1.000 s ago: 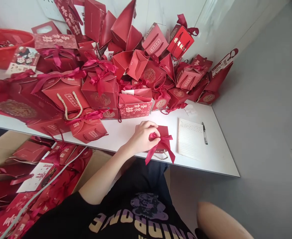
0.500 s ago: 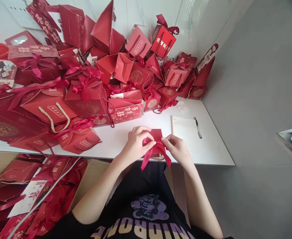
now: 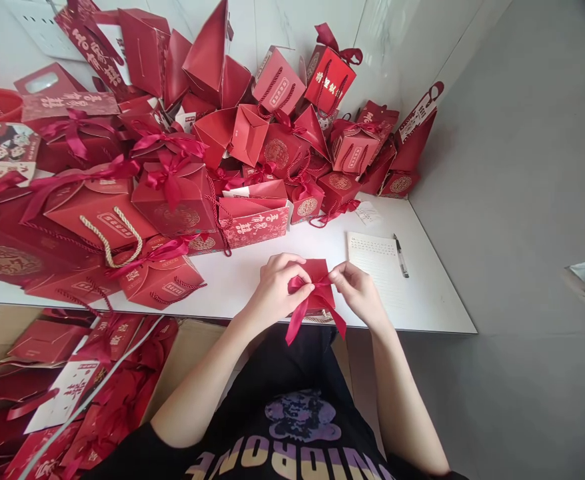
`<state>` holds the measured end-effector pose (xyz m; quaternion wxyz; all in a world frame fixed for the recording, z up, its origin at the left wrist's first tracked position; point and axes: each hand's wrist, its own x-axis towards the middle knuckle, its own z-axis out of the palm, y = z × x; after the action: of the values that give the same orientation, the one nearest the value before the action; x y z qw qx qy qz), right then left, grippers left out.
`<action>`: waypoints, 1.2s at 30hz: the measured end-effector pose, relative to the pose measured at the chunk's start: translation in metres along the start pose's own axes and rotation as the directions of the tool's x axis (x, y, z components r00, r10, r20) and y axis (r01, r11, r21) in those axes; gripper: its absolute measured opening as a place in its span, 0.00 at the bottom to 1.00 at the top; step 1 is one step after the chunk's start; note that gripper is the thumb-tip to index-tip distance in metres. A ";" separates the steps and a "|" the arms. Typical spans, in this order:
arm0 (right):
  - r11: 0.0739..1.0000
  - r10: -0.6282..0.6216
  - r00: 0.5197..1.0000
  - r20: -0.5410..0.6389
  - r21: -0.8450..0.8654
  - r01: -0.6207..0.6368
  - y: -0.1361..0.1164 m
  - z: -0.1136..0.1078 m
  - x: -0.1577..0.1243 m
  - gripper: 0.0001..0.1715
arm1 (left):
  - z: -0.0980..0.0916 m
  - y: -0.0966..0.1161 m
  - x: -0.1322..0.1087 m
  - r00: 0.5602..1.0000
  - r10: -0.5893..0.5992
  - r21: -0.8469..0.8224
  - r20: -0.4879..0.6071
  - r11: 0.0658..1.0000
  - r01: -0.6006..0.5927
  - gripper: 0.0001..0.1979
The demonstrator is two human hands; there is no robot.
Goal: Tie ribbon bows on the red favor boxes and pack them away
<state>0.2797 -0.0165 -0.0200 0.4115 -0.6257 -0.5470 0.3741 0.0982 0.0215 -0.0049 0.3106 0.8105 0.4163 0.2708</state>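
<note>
A small red gift box (image 3: 316,268) stands at the table's front edge, close to my body. Across its top lies a red ribbon (image 3: 298,319) formed into a bow, its two tails hanging over the near side. My left hand (image 3: 280,287) pinches the bow near its knot between thumb and fingers. At the bow's right loop, my right hand (image 3: 355,290) grips the ribbon between thumb and fingertips. Part of the box is hidden behind the ribbon and my left hand.
Many red gift boxes (image 3: 172,200) are piled along the back and left. An open notebook (image 3: 372,263) and a pen (image 3: 401,256) lie to the right. Below the table's left edge, a carton (image 3: 192,353) holds more red packaging. A grey wall (image 3: 512,167) borders the right side.
My right hand has drawn slightly to the right and up with the ribbon loop, opening a gap from my left hand. The view has shifted a little.
</note>
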 end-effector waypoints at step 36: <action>0.987 0.148 0.976 0.158 0.037 -0.156 -0.009 0.056 -0.080 0.20 | 0.004 0.002 0.000 0.999 0.022 -0.006 -0.035 1.000 -0.022 0.02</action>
<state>0.2156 -0.0891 -0.0318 0.3531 -0.6244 -0.5185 0.4653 0.1019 0.0198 -0.0064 0.3029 0.8092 0.4118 0.2896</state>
